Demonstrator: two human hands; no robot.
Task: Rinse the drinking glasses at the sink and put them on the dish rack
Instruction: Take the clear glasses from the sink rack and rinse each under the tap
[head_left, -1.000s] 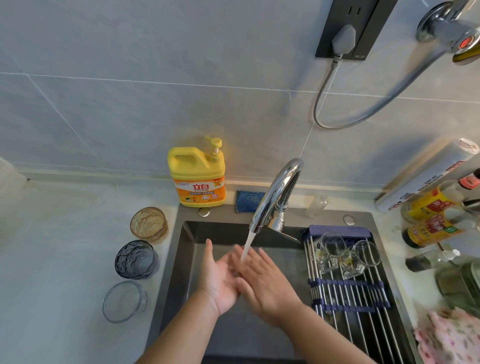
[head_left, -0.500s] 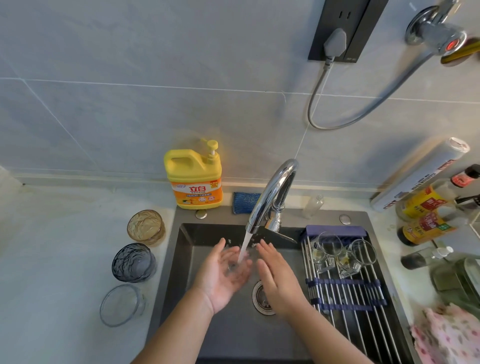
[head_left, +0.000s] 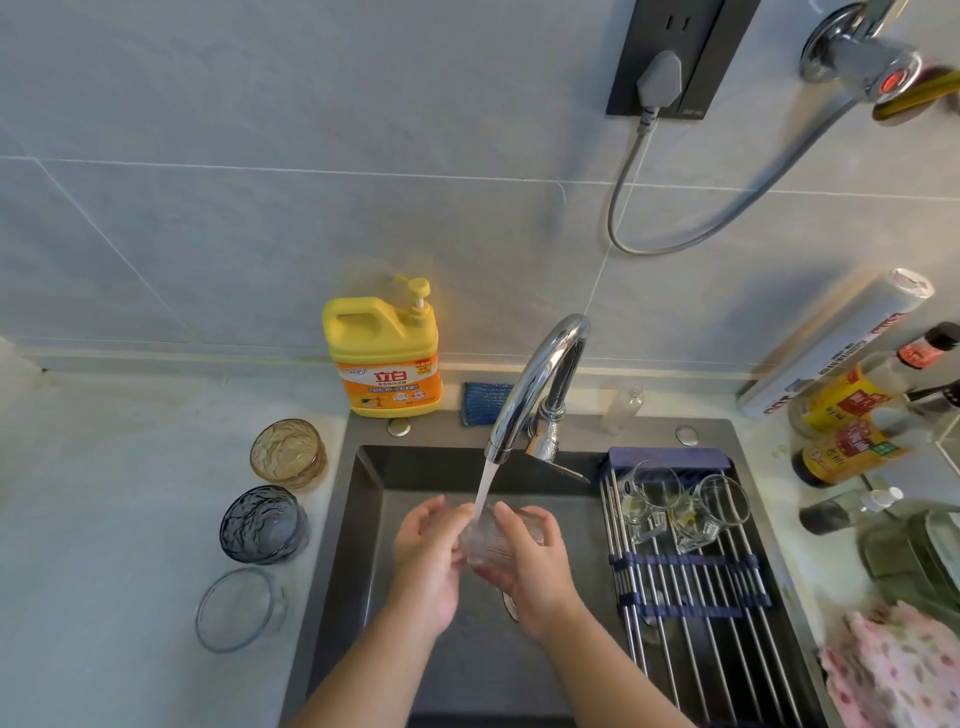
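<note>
**Both hands cupped under running water: rinse step, glasses still waiting**

- Grip: left hand (head_left: 426, 561) and right hand (head_left: 535, 566) meet palm to palm over the sink (head_left: 374, 519), fingers curled toward each other. A clear, glinting patch (head_left: 485, 543) sits between them. Cannot tell whether it is a small clear glass or only water pooling in the palms, so whether either hand holds anything is unclear.
- Water stream (head_left: 483, 488) from the faucet (head_left: 540, 384) lands right where the fingertips meet.
- Pose: both forearms come up from the bottom edge and converge. Wrists look level, and the hands are well below the spout.
- Task items: amber glass (head_left: 288, 456), blue-grey glass (head_left: 264, 525) and clear glass (head_left: 239, 609) stand in a line on the counter just left of the sink, mouths up. Two stemmed glasses (head_left: 655, 493) lie tipped at the far end of the dish rack (head_left: 691, 597), which spans the sink's right side.
- Judgement: task partly done, with three glasses left to rinse.
- Next move likely calls for the left hand to reach to the counter row. Wet fingers on textured glass need a firm wrap. There is free rack space nearer the person.
</note>
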